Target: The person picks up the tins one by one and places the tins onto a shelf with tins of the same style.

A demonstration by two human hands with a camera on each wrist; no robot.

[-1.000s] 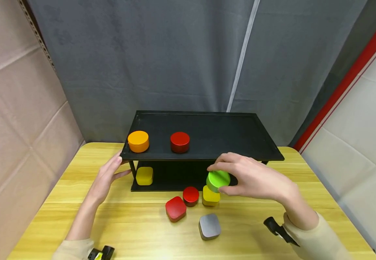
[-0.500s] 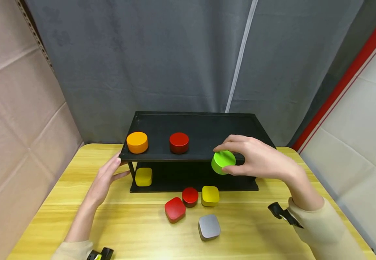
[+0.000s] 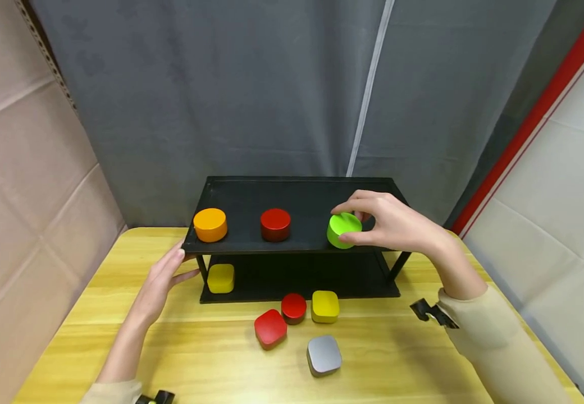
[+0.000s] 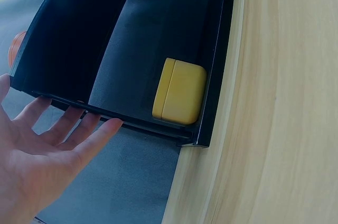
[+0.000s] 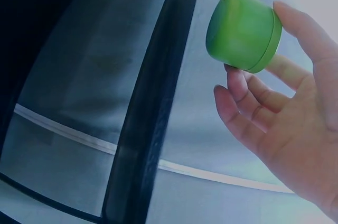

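My right hand (image 3: 390,221) pinches a green round lidded tin (image 3: 343,227) between thumb and fingers. In the head view the tin overlaps the front right of the upper tier of a black two-tier shelf (image 3: 312,196); the right wrist view shows the tin (image 5: 240,34) close above the shelf edge (image 5: 153,102). My left hand (image 3: 158,286) touches the shelf's left side, and in the left wrist view its fairly straight fingers (image 4: 97,137) reach that edge. An orange round tin (image 3: 210,225) and a dark red round tin (image 3: 275,225) stand on the upper tier.
A yellow square tin (image 3: 220,278) sits at the lower tier's left end. In front, on the wooden table (image 3: 211,359), lie a red round tin (image 3: 293,308), a yellow square tin (image 3: 324,307), a red square tin (image 3: 270,329) and a silver square tin (image 3: 324,356). A grey curtain (image 3: 231,90) hangs behind.
My right hand has lifted the green tin from in front of the shelf, above the yellow tin, up to the upper tier. My left hand stays at the shelf's side.
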